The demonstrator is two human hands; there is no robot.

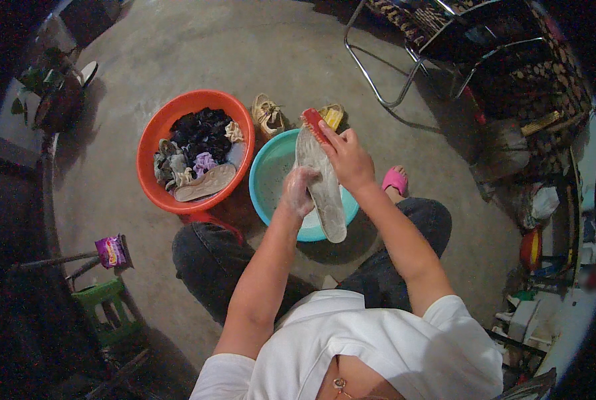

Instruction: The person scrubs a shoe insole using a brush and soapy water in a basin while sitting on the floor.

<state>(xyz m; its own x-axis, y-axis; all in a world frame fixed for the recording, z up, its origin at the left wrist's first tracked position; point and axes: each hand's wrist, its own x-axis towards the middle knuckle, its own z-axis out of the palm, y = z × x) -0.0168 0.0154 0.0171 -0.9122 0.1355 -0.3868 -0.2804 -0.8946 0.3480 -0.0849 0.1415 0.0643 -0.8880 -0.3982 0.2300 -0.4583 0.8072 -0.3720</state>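
Note:
My left hand (299, 190), wet and sudsy, grips a grey shoe insole (323, 175) by its middle. The insole is tilted lengthwise over a turquoise basin (261, 210) of cloudy water. In my right hand (350, 160) is a red scrubbing brush (317, 124), its bristles against the far end of the insole. Left of this basin stands an orange basin (147, 175) with dark wet clothes (203, 132), a lilac cloth (205, 163) and another insole (206, 183) in it. Beyond the turquoise basin sit a beige shoe (268, 115) and a second shoe (338, 108) with a yellow thing (334, 119) on it.
A metal-framed chair (378, 95) stands at the upper right, near stacked firewood (543, 80). At the left are a purple packet (111, 251) and a green plastic stool (105, 305). A potted plant (47, 95) is at the upper left. My foot in a pink slipper (395, 181) rests beside the basin.

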